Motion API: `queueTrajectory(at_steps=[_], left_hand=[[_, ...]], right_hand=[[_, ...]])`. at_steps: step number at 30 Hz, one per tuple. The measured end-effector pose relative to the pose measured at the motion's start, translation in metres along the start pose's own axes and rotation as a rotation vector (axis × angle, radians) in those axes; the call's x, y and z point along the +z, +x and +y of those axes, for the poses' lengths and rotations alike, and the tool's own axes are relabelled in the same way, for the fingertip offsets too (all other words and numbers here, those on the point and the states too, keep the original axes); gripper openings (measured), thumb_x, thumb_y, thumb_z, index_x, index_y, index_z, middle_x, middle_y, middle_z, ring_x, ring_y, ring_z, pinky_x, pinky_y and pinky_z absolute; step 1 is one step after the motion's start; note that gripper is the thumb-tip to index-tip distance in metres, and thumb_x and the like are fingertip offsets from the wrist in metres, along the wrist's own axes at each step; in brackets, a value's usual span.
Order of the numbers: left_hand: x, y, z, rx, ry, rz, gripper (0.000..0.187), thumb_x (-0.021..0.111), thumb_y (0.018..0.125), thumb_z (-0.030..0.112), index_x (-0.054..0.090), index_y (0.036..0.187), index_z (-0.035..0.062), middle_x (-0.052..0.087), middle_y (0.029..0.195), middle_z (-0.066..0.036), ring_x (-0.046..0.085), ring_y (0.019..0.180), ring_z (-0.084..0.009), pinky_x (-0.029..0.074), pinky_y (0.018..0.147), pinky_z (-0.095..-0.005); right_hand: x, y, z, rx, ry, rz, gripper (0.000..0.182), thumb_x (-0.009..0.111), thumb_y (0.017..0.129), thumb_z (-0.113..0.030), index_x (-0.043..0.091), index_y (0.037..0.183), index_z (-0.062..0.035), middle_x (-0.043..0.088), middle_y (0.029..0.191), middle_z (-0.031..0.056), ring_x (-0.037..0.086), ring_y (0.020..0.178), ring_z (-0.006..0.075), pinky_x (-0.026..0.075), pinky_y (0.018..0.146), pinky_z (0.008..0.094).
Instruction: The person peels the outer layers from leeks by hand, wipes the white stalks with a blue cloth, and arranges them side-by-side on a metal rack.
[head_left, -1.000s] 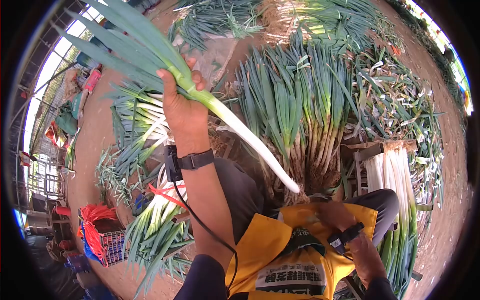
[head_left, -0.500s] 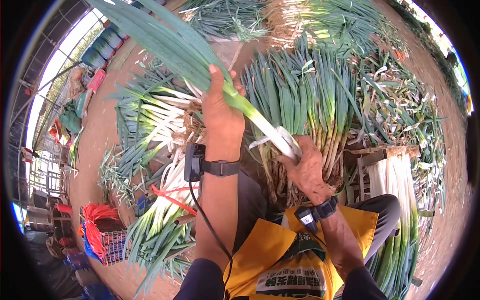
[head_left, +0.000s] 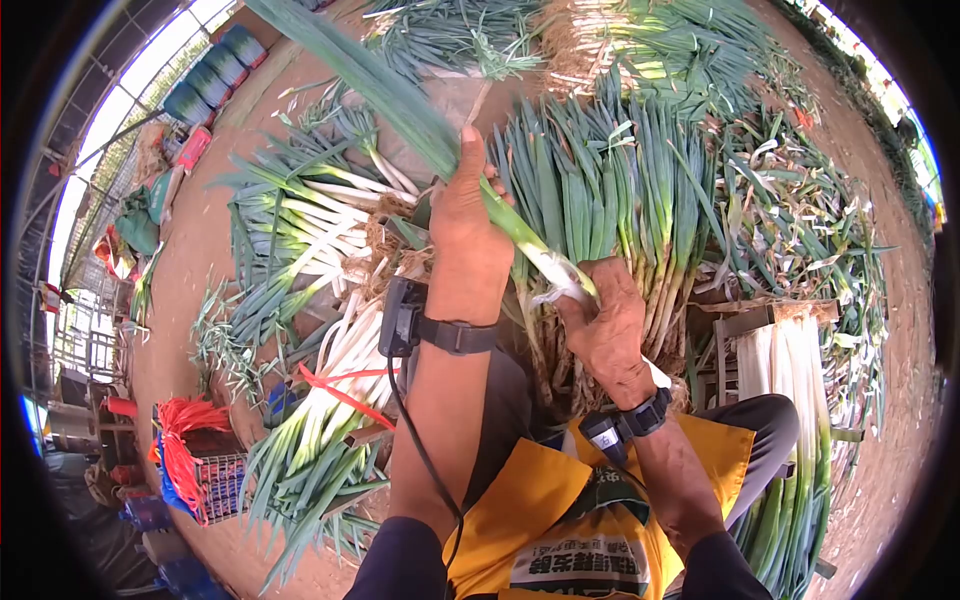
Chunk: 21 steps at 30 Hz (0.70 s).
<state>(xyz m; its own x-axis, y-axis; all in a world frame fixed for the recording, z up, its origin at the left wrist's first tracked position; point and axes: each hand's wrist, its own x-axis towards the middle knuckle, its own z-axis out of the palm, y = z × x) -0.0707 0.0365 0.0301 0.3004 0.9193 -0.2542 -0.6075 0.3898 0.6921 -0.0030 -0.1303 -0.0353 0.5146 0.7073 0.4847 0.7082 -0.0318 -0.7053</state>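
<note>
Right hand [head_left: 608,325] has been brought up from the lap since one second ago and put on the lower stalk of the leek [head_left: 518,232]; left hand [head_left: 470,215] and leek have been shifted rightward in view. Both hands are clamped on the same leek, apart from each other, with a stretch of pale green stalk left bare between them. Upper stalk is wrapped by the left hand, thumb laid along it; white part is gripped by the right hand, fingers curled. Whether only loose skin or the whole stalk is pinched there cannot be told. Leek is held tilted in front of the body, green leaves [head_left: 365,82] pointed to upper left, a white part seen just past the right wrist. A pale torn flap [head_left: 556,292] is seen beside the right fingertips.

Behind the right hand, an upright bunch of leeks [head_left: 605,195] is stood on the ground [head_left: 165,365]. To the left, a loose leek pile [head_left: 300,215] is seen; below it, a bundle [head_left: 345,375] is crossed by a red tie [head_left: 345,400]. Red strips [head_left: 190,430] are draped over a crate [head_left: 222,480] at lower left. At right, long leeks [head_left: 795,375] are laid on a rack [head_left: 735,322], trimmings [head_left: 795,215] heaped behind. A yellow apron [head_left: 530,490] is worn.
</note>
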Motion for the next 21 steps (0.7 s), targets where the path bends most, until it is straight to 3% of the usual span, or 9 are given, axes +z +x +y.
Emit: queueTrajectory(at_steps=[3, 6, 9, 10, 13, 14, 18, 21], left_hand=[[-0.003, 0.002, -0.002, -0.02, 0.048, 0.011, 0.034, 0.08, 0.086, 0.036, 0.058, 0.092, 0.0111, 0.052, 0.074, -0.001, 0.048, 0.063, -0.0149, 0.042, 0.059, -0.0307], [-0.004, 0.003, -0.004, -0.005, 0.071, 0.05, 0.036, 0.082, 0.084, 0.036, 0.057, 0.09, 0.011, 0.05, 0.074, 0.0, 0.048, 0.061, -0.0147, 0.041, 0.057, -0.0309], [-0.004, 0.005, -0.001, 0.031, 0.086, 0.08, 0.037, 0.083, 0.083, 0.035, 0.057, 0.089, 0.0107, 0.05, 0.073, 0.0, 0.048, 0.061, -0.0147, 0.041, 0.056, -0.0308], [-0.006, 0.005, -0.001, 0.04, 0.091, 0.091, 0.037, 0.084, 0.082, 0.035, 0.057, 0.089, 0.0106, 0.049, 0.073, 0.0, 0.048, 0.061, -0.0147, 0.041, 0.056, -0.0308], [-0.006, 0.003, -0.001, 0.047, 0.104, 0.043, 0.037, 0.085, 0.081, 0.034, 0.056, 0.089, 0.0107, 0.049, 0.072, 0.0, 0.048, 0.061, -0.0148, 0.041, 0.057, -0.031], [-0.004, 0.003, -0.003, 0.046, 0.107, 0.065, 0.037, 0.085, 0.081, 0.033, 0.057, 0.089, 0.0107, 0.049, 0.072, 0.0, 0.048, 0.061, -0.0148, 0.041, 0.057, -0.0312], [-0.001, 0.003, -0.011, 0.005, 0.118, 0.106, 0.038, 0.087, 0.079, 0.033, 0.057, 0.089, 0.0107, 0.049, 0.072, 0.0, 0.048, 0.061, -0.0149, 0.042, 0.057, -0.0318], [0.001, 0.001, -0.009, 0.0, 0.12, 0.105, 0.044, 0.088, 0.078, 0.035, 0.055, 0.093, 0.0085, 0.047, 0.071, 0.001, 0.044, 0.058, -0.0127, 0.039, 0.053, -0.03]], right_hand=[[0.006, -0.009, 0.012, -0.018, 0.044, 0.028, 0.023, 0.075, 0.073, 0.0, 0.064, 0.094, -0.0037, 0.06, 0.091, 0.0123, 0.064, 0.076, 0.0346, 0.053, 0.066, 0.0394], [0.003, -0.013, 0.018, -0.07, 0.087, 0.025, 0.018, 0.074, 0.075, 0.003, 0.064, 0.089, -0.0026, 0.06, 0.086, 0.0099, 0.063, 0.072, 0.0284, 0.052, 0.064, 0.0352], [-0.022, -0.015, 0.011, 0.04, 0.267, -0.046, 0.017, 0.074, 0.076, 0.003, 0.064, 0.089, -0.0019, 0.061, 0.085, 0.0075, 0.061, 0.07, 0.0219, 0.05, 0.062, 0.0309], [-0.027, -0.02, 0.014, 0.191, 0.398, -0.035, 0.02, 0.076, 0.078, 0.001, 0.064, 0.093, -0.0024, 0.061, 0.086, 0.0061, 0.059, 0.069, 0.0175, 0.048, 0.061, 0.0279], [-0.046, -0.004, -0.012, 0.192, 0.157, -0.068, 0.026, 0.077, 0.078, 0.0, 0.063, 0.1, -0.0035, 0.061, 0.09, 0.007, 0.062, 0.072, 0.0197, 0.05, 0.062, 0.0297], [-0.036, -0.002, -0.005, -0.056, 0.161, -0.006, 0.031, 0.077, 0.078, -0.001, 0.062, 0.105, -0.0054, 0.061, 0.094, 0.0085, 0.066, 0.076, 0.0245, 0.053, 0.065, 0.0334], [-0.009, -0.004, 0.011, -0.119, 0.041, -0.084, 0.026, 0.074, 0.076, 0.001, 0.065, 0.099, -0.0043, 0.06, 0.095, 0.0104, 0.066, 0.081, 0.0324, 0.055, 0.068, 0.0351], [-0.004, -0.006, 0.016, -0.058, 0.107, -0.081, 0.024, 0.076, 0.073, 0.005, 0.063, 0.092, -0.0024, 0.059, 0.09, 0.0118, 0.064, 0.081, 0.028, 0.052, 0.071, 0.0335]])
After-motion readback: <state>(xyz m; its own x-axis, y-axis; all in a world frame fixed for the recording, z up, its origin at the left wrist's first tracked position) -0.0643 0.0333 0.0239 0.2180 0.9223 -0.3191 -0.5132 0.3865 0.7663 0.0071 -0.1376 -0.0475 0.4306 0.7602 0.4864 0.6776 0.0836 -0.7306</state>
